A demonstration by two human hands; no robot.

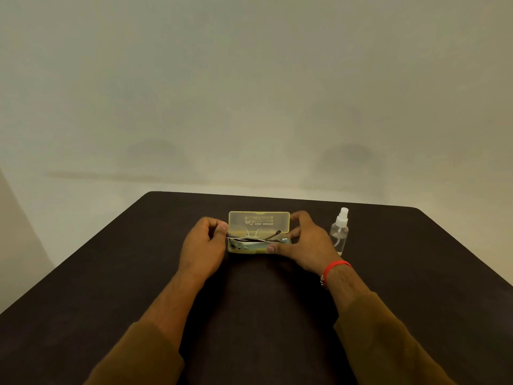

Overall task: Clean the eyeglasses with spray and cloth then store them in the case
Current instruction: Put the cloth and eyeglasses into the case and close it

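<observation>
One open case [259,222], one spray bottle [339,232], two hands.

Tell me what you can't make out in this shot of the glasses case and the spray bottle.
Head view, the only view:
- Contents of the open yellow case: a dark temple arm pokes up, but lenses and any cloth are too small and jumbled to separate.
- Lid print: too blurred to read.
- Case ends: covered by the left hand and right hand.
- Spray bottle: liquid level unclear through clear plastic.
- Table: cut off by the frame's edges.
</observation>
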